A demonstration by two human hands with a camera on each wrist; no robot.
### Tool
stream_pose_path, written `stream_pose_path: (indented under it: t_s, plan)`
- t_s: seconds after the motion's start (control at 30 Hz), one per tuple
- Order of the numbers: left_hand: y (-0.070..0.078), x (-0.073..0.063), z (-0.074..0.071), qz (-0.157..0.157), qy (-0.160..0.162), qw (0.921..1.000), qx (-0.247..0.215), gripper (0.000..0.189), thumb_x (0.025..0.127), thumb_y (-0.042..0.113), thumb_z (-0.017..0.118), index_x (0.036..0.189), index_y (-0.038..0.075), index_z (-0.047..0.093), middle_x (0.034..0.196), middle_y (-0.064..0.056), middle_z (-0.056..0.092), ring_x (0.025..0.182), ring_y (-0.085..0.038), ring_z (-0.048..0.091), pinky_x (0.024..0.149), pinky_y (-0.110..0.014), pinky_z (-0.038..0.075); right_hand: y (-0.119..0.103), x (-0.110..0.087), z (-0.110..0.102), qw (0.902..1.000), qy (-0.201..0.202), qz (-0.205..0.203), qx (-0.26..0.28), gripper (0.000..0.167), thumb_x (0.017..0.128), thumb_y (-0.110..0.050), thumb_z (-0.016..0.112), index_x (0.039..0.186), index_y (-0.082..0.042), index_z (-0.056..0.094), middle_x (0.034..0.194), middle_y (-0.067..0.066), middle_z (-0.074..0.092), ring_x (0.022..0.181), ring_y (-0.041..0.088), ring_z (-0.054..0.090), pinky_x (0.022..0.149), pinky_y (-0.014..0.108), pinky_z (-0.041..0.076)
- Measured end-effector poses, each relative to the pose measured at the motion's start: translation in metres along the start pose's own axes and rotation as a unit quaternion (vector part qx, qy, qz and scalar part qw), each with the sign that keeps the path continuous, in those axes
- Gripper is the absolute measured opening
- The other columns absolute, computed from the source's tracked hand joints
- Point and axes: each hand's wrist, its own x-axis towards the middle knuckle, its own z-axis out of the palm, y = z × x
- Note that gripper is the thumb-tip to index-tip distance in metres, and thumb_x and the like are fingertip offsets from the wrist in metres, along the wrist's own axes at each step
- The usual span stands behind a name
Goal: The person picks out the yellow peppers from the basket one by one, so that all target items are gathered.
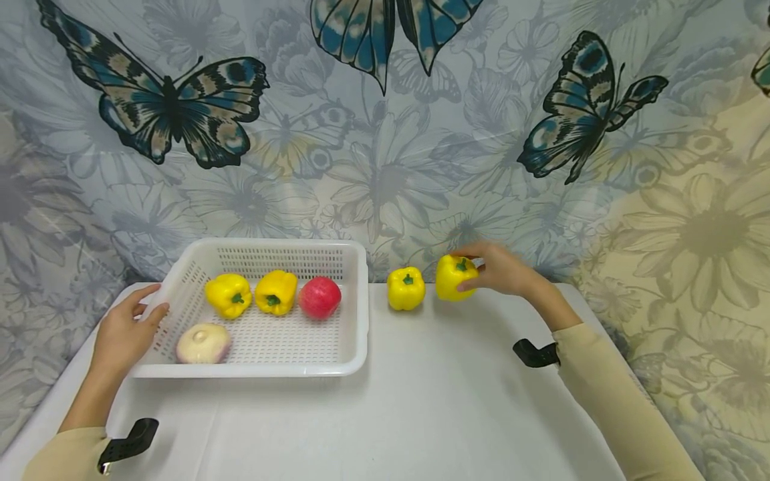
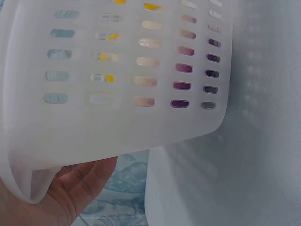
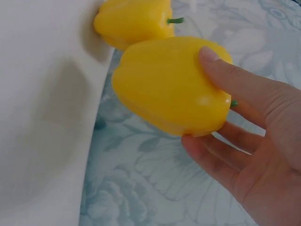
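My right hand (image 1: 502,268) pinches a yellow bell pepper (image 1: 454,279) between thumb and fingers, its green stem facing up and forward. In the right wrist view, the thumb lies on one side of this pepper (image 3: 164,84) and fingertips touch the other. A second yellow bell pepper (image 1: 406,290) stands on the table just left of it. At the left end of a white plastic basket (image 1: 252,369), my left hand (image 1: 124,332) grips the rim; in the left wrist view, its fingers (image 2: 91,181) curl under the rim.
Inside the basket lie two yellow bell peppers (image 1: 228,296), a red round fruit or vegetable (image 1: 320,298) and a pale, purple-tinged, onion-like vegetable (image 1: 203,343). A white-covered table (image 1: 421,407) carries everything. Behind it hangs a butterfly-patterned cloth (image 1: 385,167).
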Motion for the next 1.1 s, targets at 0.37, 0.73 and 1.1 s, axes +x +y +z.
stream_pose_path:
  t_s: [0.37,0.73,1.1]
  plan:
    - [0.0,0.0,0.002,-0.002,0.001,1.0,-0.004,0.057,0.103,0.026,0.05,0.15,-0.001,0.033,0.125,-0.041,0.047,0.095,-0.048,0.06,0.06,-0.04,0.052,0.023,0.007,0.013,0.9994,-0.024,0.005,-0.025,0.064,0.078,-0.011,0.083,0.132,0.007,0.055,0.131,0.023,0.058,0.12,0.041,0.053,0.098,0.055,0.044]
    - [0.002,0.0,0.002,-0.001,0.0,1.0,-0.006,0.058,0.103,0.028,0.049,0.15,-0.001,0.032,0.126,-0.041,0.047,0.096,-0.049,0.06,0.061,-0.043,0.053,0.035,0.017,0.018,0.9973,-0.065,0.027,-0.019,0.062,0.079,-0.006,0.081,0.134,0.006,0.053,0.133,0.025,0.055,0.122,0.042,0.05,0.095,0.05,0.048]
    - [0.0,0.001,0.001,-0.014,-0.001,0.9999,-0.005,0.058,0.103,0.029,0.048,0.151,0.0,0.031,0.129,-0.042,0.045,0.102,-0.052,0.056,0.068,-0.052,0.052,0.031,0.022,0.02,0.9964,-0.077,0.028,-0.022,0.062,0.079,0.004,0.076,0.136,0.005,0.051,0.137,0.026,0.052,0.126,0.044,0.047,0.101,0.055,0.042]
